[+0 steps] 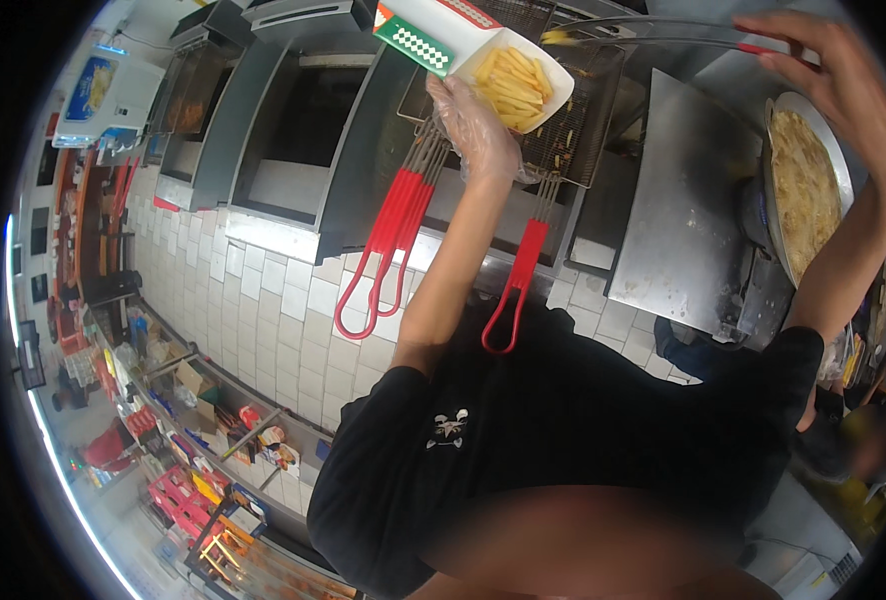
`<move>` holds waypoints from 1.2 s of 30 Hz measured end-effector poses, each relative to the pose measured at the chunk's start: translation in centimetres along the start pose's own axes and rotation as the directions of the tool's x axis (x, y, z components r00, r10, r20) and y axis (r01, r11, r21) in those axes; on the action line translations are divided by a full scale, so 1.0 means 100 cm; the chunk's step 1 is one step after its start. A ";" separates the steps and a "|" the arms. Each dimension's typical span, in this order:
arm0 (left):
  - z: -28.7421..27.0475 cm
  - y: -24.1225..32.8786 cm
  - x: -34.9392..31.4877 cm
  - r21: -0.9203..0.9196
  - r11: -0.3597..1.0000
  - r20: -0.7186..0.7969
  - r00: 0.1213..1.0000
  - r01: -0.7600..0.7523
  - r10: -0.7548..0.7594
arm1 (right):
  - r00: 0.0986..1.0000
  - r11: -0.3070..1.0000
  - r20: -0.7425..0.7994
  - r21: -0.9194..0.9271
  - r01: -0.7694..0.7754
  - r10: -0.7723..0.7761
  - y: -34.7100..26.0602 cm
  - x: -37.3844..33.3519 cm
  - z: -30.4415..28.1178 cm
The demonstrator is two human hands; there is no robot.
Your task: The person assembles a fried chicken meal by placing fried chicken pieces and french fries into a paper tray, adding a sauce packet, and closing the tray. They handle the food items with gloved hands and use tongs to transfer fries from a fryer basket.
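Note:
My left hand [475,130], in a clear plastic glove, grips a paper food box [415,44] printed in green, white and red. French fries [512,86] lie in one end of the box. My bare right hand [821,58] pinches the red-tipped end of metal tongs [653,30], which reach left above the fryer. Something yellow, apparently fries [561,38], is at the tongs' far end, beside the box. Below the box is a wire fryer basket [583,120] with a few loose fries in it.
Red fryer-basket handles [395,225] and another red handle [525,262] stick out toward me. Right of the fryer is a steel worktop [678,200], then a wide metal pan [806,190] of yellowish food. Another person [853,440] is at the lower right. Shelves of goods [213,440] stand at the left.

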State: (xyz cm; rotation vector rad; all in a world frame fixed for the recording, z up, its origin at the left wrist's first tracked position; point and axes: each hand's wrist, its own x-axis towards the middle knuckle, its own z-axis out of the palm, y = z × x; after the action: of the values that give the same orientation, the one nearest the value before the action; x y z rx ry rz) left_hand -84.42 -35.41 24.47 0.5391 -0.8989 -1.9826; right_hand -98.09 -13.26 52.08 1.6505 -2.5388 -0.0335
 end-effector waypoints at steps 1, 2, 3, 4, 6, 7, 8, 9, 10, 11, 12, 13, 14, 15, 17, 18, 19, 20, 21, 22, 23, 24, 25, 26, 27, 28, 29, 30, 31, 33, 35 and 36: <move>0.002 0.001 -0.002 -0.025 0.999 0.029 0.999 0.022 -0.022 | 0.998 0.997 -0.005 -0.036 0.065 -0.065 -0.011 0.004 -0.001; 0.004 0.001 -0.004 -0.053 0.996 0.050 0.997 0.068 -0.066 | 0.992 0.989 -0.008 -0.071 0.127 -0.128 -0.022 0.007 -0.002; 0.006 0.002 -0.006 -0.061 0.994 0.040 0.995 0.094 -0.092 | 0.999 0.993 0.033 -0.113 0.023 -0.019 -0.030 0.005 -0.002; 0.007 0.003 -0.008 -0.075 0.987 0.018 0.990 0.140 -0.139 | 0.994 0.984 0.069 -0.158 -0.078 0.090 -0.041 -0.002 -0.002; 0.008 0.007 -0.010 -0.096 0.979 -0.007 0.983 0.182 -0.184 | 0.992 0.993 0.052 -0.031 -0.112 0.114 -0.040 -0.014 -0.006; 0.008 0.009 -0.011 -0.103 0.979 -0.016 0.983 0.179 -0.181 | 0.991 0.991 0.044 0.033 -0.128 0.126 -0.035 -0.023 -0.007; 0.007 0.011 -0.012 -0.114 0.978 -0.024 0.984 0.173 -0.177 | 0.992 0.985 -0.082 0.150 -0.080 0.093 -0.027 -0.023 0.004; 0.006 0.013 -0.012 -0.122 0.977 -0.021 0.984 0.173 -0.177 | 0.976 0.965 -0.206 0.262 -0.015 0.071 -0.020 -0.025 0.018; 0.005 0.016 -0.013 -0.131 0.977 -0.012 0.985 0.171 -0.174 | 0.946 0.931 -0.271 0.358 -0.071 0.176 -0.015 -0.030 0.036; 0.005 0.017 -0.013 -0.138 0.974 -0.007 0.984 0.178 -0.181 | 0.879 0.828 -0.248 0.507 -0.240 0.407 -0.013 -0.035 0.059; 0.004 0.018 -0.014 -0.134 0.977 0.008 0.986 0.168 -0.168 | 0.848 0.696 -0.210 0.679 -0.232 0.487 -0.013 -0.040 0.083; 0.004 0.019 -0.014 -0.127 0.978 0.023 0.986 0.168 -0.166 | 0.780 0.452 -0.060 0.841 -0.297 0.623 -0.017 -0.046 0.108; 0.005 0.019 -0.015 -0.123 0.979 0.047 0.987 0.160 -0.155 | 0.754 0.300 0.062 0.893 -0.334 0.654 -0.021 -0.044 0.135; 0.006 0.018 -0.016 -0.113 0.980 0.055 0.986 0.164 -0.158 | 0.756 0.308 0.099 0.874 -0.377 0.647 -0.029 -0.043 0.162; 0.008 0.014 -0.018 -0.092 0.984 0.111 0.984 0.150 -0.140 | 0.835 0.489 -0.068 0.835 -0.253 0.547 -0.054 -0.042 0.204; 0.010 0.011 -0.020 -0.074 0.985 0.110 0.982 0.159 -0.150 | 0.817 0.428 -0.044 0.867 -0.255 0.575 -0.066 -0.040 0.218; 0.012 0.009 -0.022 -0.053 0.986 0.130 0.980 0.157 -0.149 | 0.803 0.360 -0.005 0.896 -0.261 0.595 -0.074 -0.037 0.226; 0.013 0.006 -0.024 -0.028 0.986 0.139 0.978 0.162 -0.157 | 0.797 0.406 -0.047 0.877 -0.256 0.603 -0.079 -0.035 0.230; 0.017 0.002 -0.027 -0.028 0.990 0.131 0.982 0.142 -0.137 | 0.797 0.451 -0.077 0.855 -0.256 0.599 -0.085 -0.032 0.232; 0.020 -0.002 -0.031 -0.021 0.991 0.109 0.986 0.129 -0.125 | 0.802 0.506 -0.146 0.836 -0.213 0.580 -0.090 -0.029 0.232; 0.024 -0.005 -0.035 -0.023 0.991 0.085 0.988 0.135 -0.133 | 0.800 0.498 -0.093 0.823 -0.273 0.593 -0.093 -0.025 0.231; 0.027 -0.008 -0.039 -0.012 0.995 0.107 0.989 0.104 -0.102 | 0.802 0.504 -0.083 0.814 -0.289 0.592 -0.095 -0.022 0.229; 0.030 -0.009 -0.044 -0.011 0.995 0.125 0.988 0.094 -0.092 | 0.816 0.524 -0.101 0.810 -0.265 0.569 -0.095 -0.019 0.226; 0.032 -0.010 -0.047 -0.025 0.996 0.152 0.985 0.082 -0.078 | 0.807 0.542 -0.061 0.770 -0.335 0.587 -0.096 -0.016 0.225; 0.034 -0.011 -0.050 -0.010 0.995 0.136 0.986 0.099 -0.097 | 0.791 0.544 -0.023 0.738 -0.399 0.612 -0.095 -0.015 0.223; 0.036 -0.011 -0.052 -0.008 0.994 0.129 0.986 0.112 -0.110 | 0.782 0.548 0.004 0.710 -0.441 0.623 -0.095 -0.013 0.222; 0.038 -0.011 -0.053 -0.022 0.994 0.133 0.985 0.110 -0.106 | 0.773 0.546 0.044 0.682 -0.487 0.633 -0.094 -0.013 0.222; 0.040 -0.011 -0.054 -0.014 0.993 0.116 0.986 0.120 -0.118 | 0.772 0.556 0.046 0.666 -0.497 0.634 -0.093 -0.013 0.222; 0.040 -0.011 -0.055 -0.021 0.993 0.111 0.988 0.115 -0.112 | 0.771 0.561 0.060 0.651 -0.511 0.634 -0.093 -0.014 0.223; 0.040 -0.012 -0.055 -0.014 0.993 0.084 0.990 0.119 -0.117 | 0.770 0.549 0.079 0.655 -0.518 0.633 -0.093 -0.015 0.224; 0.039 -0.014 -0.055 0.014 0.990 0.041 0.989 0.139 -0.139 | 0.774 0.519 0.080 0.697 -0.494 0.628 -0.093 -0.015 0.227; 0.037 -0.015 -0.054 0.014 0.993 0.064 0.991 0.120 -0.121 | 0.765 0.513 0.097 0.688 -0.514 0.636 -0.093 -0.014 0.228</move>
State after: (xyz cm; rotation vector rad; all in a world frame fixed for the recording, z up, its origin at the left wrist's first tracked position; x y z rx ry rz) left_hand -84.81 -28.87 25.87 0.5488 -0.9357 -2.1162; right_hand -91.47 -16.76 28.53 0.7089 -2.9871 1.1910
